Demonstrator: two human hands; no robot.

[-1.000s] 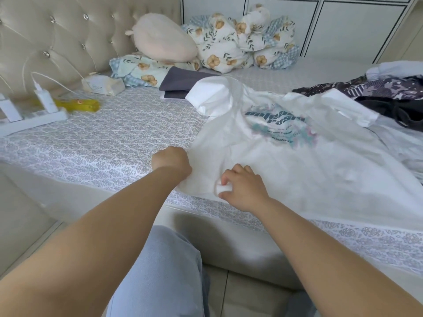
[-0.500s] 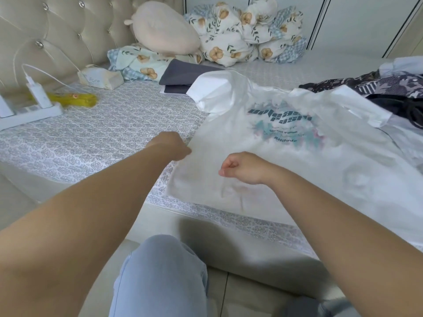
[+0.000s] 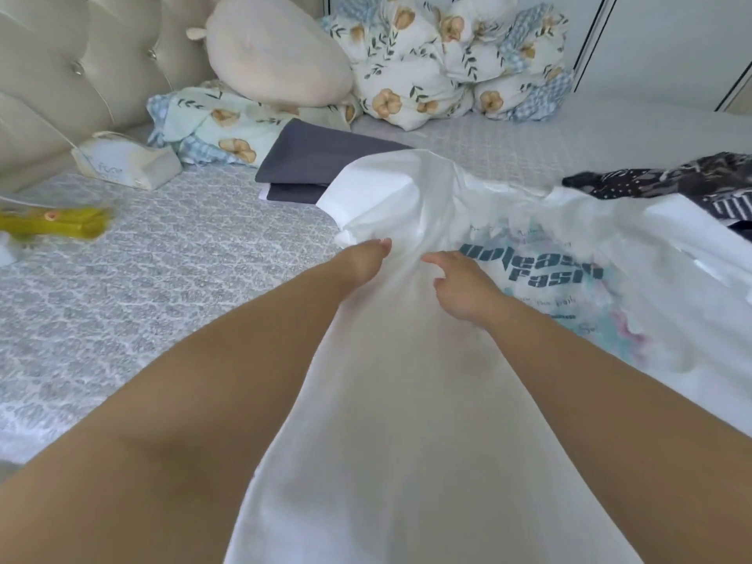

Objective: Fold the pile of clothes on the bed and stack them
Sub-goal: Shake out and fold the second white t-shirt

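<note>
On the bed [image 3: 171,254], the white T-shirt [image 3: 407,400] lies spread, both hands reaching its far sleeve. Left hand [image 3: 362,262] and right hand [image 3: 460,282] pinch the cloth; best to fold the sleeve inward evenly, keeping it taut.

Bright, soft daylight; wide-angle bending at edges, slight motion blur.

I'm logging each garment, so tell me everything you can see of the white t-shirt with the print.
The white t-shirt is thin, slightly sheer fabric with a teal lettered print and pastel splashes. It lies spread and wrinkled on the bed, one short sleeve pointing toward the folded grey cloth. The left hand and right hand both rest on it near that sleeve.
</note>
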